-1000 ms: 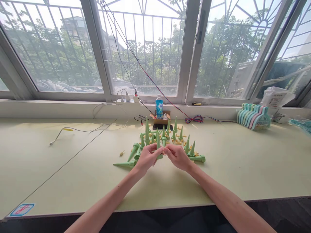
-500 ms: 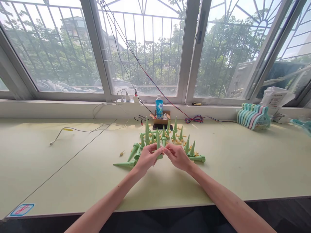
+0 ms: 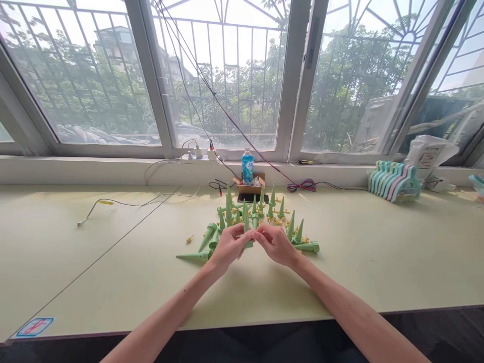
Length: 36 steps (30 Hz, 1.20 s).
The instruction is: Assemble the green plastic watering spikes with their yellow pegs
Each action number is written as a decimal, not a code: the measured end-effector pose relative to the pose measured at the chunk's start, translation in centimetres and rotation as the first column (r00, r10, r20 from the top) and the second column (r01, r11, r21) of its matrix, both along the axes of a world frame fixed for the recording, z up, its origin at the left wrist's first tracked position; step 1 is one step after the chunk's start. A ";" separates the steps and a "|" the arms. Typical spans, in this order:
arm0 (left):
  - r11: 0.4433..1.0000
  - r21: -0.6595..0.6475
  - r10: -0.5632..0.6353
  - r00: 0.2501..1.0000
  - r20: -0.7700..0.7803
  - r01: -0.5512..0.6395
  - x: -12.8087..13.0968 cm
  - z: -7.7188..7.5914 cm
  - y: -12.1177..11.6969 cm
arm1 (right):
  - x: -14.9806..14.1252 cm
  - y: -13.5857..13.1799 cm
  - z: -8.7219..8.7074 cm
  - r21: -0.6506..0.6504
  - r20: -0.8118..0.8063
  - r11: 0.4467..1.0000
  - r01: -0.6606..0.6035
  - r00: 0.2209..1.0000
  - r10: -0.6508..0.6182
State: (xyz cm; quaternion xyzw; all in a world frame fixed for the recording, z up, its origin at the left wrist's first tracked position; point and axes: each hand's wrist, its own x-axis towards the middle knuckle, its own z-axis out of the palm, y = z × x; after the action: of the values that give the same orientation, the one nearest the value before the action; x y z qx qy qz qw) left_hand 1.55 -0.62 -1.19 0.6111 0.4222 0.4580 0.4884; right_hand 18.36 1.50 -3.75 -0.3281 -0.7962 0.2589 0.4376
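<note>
My left hand (image 3: 230,245) is closed around a green plant watering spike (image 3: 246,220), which stands point up with its wider end low in the fingers. Just right of it my right hand (image 3: 275,244) is pinched, its fingertips meeting the left thumb at the spike's side. Whatever lies in that pinch is hidden. Beyond both hands, several more green spikes (image 3: 229,212) stand or lie in a group, with small yellow valve pieces (image 3: 280,220) among them. One spike (image 3: 194,256) lies on its side by my left wrist, another (image 3: 310,247) beyond my right wrist.
A single yellow piece (image 3: 189,239) lies left of the group on the table (image 3: 359,262). Behind are a phone (image 3: 247,198), a cardboard box (image 3: 252,189) with a blue bottle (image 3: 247,167), and coiled cable (image 3: 302,185). Pastel hanger-shaped items (image 3: 394,182) stand right.
Both hands and the held spike stay in nearly the same position. At the far right edge, a teal object has shifted toward the frame's edge.
</note>
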 end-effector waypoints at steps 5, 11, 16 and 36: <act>1.000 0.010 -0.003 1.000 -0.019 0.003 -0.1 -0.2 0.2 | 0.0 0.2 -0.1 0.065 0.021 0.998 0.023 0.999 -0.025; 1.000 0.006 -0.010 1.000 -0.012 0.010 -0.2 -0.2 0.2 | -0.1 0.2 -0.1 0.060 0.022 0.997 0.043 0.999 -0.044; 1.000 0.005 0.016 1.000 0.016 -0.016 -0.1 0.0 0.1 | -0.1 0.0 -0.1 -0.017 -0.029 1.000 -0.016 0.999 0.016; 0.999 0.039 0.035 0.999 -0.007 -0.035 -0.2 -0.3 0.3 | 0.0 -0.1 0.0 -0.034 -0.039 0.999 -0.029 0.999 0.028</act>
State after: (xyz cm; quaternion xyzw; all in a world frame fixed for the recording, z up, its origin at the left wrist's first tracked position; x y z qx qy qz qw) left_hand 1.37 -0.31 -1.54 0.6148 0.4258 0.4720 0.4668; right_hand 18.35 1.40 -3.73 -0.3191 -0.7876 0.2853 0.4431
